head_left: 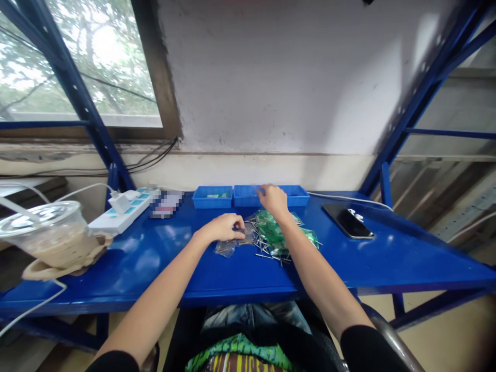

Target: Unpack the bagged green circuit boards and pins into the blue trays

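Observation:
My left hand [225,227] is closed, its thumb and fingers pinching a small clear plastic bag [248,235] just above the blue table. Another clear bag [225,249] with small pieces inside lies below that hand. My right hand [273,199] is at the front of the long blue tray [245,196], its fingertips smeared by motion. Whether they hold anything does not show. Under my right forearm, green plastic bags [267,223] lie heaped with loose thin metal pins, which look like blind rivets [265,256].
A smaller blue tray [201,199] with green bits stands beside the long one. A phone [349,221] and white earbuds [355,215] lie right. At left are a power strip [124,212], a lidded drink cup [54,243] and a blurred-out item [166,204]. A wall backs the table.

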The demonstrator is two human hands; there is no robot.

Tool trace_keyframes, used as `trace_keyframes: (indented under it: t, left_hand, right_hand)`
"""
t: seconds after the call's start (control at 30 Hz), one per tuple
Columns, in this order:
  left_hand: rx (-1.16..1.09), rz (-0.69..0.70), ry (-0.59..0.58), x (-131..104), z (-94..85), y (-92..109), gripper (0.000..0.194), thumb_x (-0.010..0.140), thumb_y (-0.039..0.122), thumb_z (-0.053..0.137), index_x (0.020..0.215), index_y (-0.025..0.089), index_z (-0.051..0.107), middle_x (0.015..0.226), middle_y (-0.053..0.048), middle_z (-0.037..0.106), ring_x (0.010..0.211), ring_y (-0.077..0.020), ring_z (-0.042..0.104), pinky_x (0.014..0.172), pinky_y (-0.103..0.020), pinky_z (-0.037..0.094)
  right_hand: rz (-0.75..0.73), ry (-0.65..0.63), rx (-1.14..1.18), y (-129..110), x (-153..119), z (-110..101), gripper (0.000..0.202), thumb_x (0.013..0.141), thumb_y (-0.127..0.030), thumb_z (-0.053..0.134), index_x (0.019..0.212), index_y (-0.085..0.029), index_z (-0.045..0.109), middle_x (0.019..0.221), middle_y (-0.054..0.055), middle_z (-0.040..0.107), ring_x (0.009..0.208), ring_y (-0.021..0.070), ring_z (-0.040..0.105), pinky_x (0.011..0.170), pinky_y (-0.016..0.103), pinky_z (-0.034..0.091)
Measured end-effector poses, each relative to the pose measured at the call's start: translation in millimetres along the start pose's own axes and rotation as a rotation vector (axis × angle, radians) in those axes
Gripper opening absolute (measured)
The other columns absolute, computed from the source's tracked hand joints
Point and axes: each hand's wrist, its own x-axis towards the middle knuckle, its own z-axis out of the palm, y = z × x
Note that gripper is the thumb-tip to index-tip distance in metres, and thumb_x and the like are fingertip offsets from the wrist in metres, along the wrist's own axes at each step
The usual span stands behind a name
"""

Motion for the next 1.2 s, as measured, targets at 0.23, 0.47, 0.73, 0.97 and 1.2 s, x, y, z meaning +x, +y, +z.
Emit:
trace_keyframes:
  t: [0.23, 0.47, 0.73, 0.97, 1.2]
  left_hand:
    - [-0.052, -0.028, 0.268, 5.8, -5.4, 0.9, 0.006, 0.076, 0.023, 0.055, 0.075, 0.018, 0.057, 0.071, 0.0, 0.059, 0.06, -0.0121, 0.049, 0.059, -0.023, 0.036]
    - [-0.049, 0.057, 0.737, 1.7, -11.1, 12.1, 0.011, 0.083, 0.028, 0.053, 0.08, 0.019, 0.058, 0.076, -0.001, 0.052, 0.06, -0.0109, 0.044, 0.06, -0.024, 0.037]
    - [-0.058, 0.096, 0.628, 3.4, -6.5, 12.5, 0.01, 0.08, 0.022, 0.053, 0.083, 0.019, 0.062, 0.075, 0.0, 0.055, 0.062, -0.0112, 0.045, 0.064, -0.025, 0.038]
    - [-0.792, -0.191, 0.504, 8.5, -9.8, 4.2, 0.049, 0.081, 0.057, 0.043, 0.083, 0.012, 0.063, 0.072, -0.005, 0.06, 0.052, -0.0095, 0.047, 0.047, -0.022, 0.033]
    - [-0.533, -0.065, 0.75, 10.1, -6.0, -1.5, 0.018, 0.078, 0.033, 0.058, 0.08, 0.016, 0.06, 0.068, 0.0, 0.057, 0.056, -0.0094, 0.049, 0.053, -0.021, 0.038]
  right_hand:
    - [0.153, -0.309, 0.234, -7.5, -19.7, 5.9, 0.042, 0.085, -0.052, 0.045, 0.072, -0.019, 0.067, 0.065, 0.008, 0.065, 0.065, 0.0199, 0.06, 0.059, 0.027, 0.037]
    - [0.556, -0.851, 1.025, -21.7, -21.1, -9.1, 0.053, 0.083, -0.06, 0.04, 0.065, -0.015, 0.061, 0.045, 0.002, 0.053, 0.036, 0.0082, 0.038, 0.037, 0.021, 0.019]
    - [0.47, -0.541, 1.249, -25.3, -23.4, -9.8, 0.015, 0.068, -0.026, 0.063, 0.073, -0.016, 0.054, 0.06, -0.002, 0.054, 0.047, 0.0076, 0.045, 0.041, 0.019, 0.025]
    - [-0.251, -0.115, 0.7, -33.3, -33.5, -5.0, 0.008, 0.074, -0.02, 0.055, 0.08, -0.018, 0.06, 0.085, 0.004, 0.054, 0.081, 0.0153, 0.052, 0.07, 0.027, 0.042]
    - [-0.063, -0.254, 0.673, -38.4, -37.5, -0.4, 0.016, 0.073, -0.03, 0.059, 0.082, -0.018, 0.065, 0.088, 0.005, 0.054, 0.082, 0.0167, 0.051, 0.078, 0.031, 0.041]
